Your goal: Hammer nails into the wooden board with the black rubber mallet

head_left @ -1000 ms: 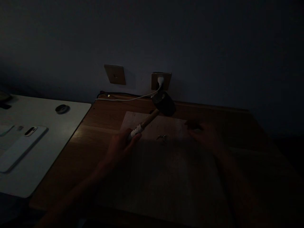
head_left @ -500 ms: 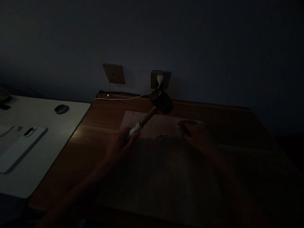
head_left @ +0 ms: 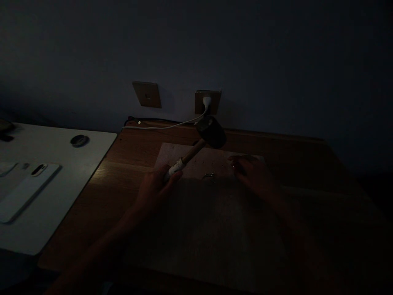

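Note:
In the dim head view my left hand (head_left: 156,184) is wrapped round the white-wrapped grip of a rubber mallet (head_left: 211,132). Its dark head is raised over the back of a pale wooden board (head_left: 196,221). My right hand (head_left: 250,172) rests at the board's back right, fingers drawn together in a pinch. A tiny bright spot shows between the fingertips, too small to name. Between my hands, several small metal nails (head_left: 209,176) lie in a little heap on the board. Behind them runs a row of small dark marks.
The board lies on a brown wooden table (head_left: 110,180) against a wall. On a white table (head_left: 67,184) to the left are a phone (head_left: 27,192) and a roll of tape (head_left: 80,141). A white cable (head_left: 162,128) runs along the back to a wall socket (head_left: 208,102).
The mallet head has shifted slightly right and down. My right hand has edged a little left, and a bright spot now shows at its fingertips.

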`<state>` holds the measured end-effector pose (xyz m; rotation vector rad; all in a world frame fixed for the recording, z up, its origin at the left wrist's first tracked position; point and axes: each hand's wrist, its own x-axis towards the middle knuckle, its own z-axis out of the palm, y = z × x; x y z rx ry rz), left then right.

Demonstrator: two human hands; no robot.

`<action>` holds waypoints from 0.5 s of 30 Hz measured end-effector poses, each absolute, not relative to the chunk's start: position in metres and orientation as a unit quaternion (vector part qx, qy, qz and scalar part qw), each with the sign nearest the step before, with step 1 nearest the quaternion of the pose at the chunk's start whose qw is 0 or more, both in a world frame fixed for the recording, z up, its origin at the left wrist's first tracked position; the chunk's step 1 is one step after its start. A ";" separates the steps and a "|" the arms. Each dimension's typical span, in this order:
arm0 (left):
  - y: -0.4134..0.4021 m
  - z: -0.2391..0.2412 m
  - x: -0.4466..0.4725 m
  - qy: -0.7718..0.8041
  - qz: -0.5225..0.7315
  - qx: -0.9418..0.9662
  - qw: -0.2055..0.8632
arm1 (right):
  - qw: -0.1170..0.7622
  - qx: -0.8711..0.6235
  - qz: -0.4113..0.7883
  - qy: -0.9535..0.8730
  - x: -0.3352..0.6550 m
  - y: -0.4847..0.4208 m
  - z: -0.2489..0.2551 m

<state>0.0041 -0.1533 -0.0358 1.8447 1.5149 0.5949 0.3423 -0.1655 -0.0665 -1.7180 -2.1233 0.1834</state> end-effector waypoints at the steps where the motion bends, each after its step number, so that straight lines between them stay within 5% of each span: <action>1: -0.153 -0.036 0.004 0.578 0.228 0.709 0.333 | 0.205 -0.616 0.065 -0.757 0.343 -0.166 -0.068; 15: -0.153 -0.036 0.005 0.581 0.208 0.718 0.323 | 0.200 -0.608 0.056 -0.767 0.344 -0.168 -0.064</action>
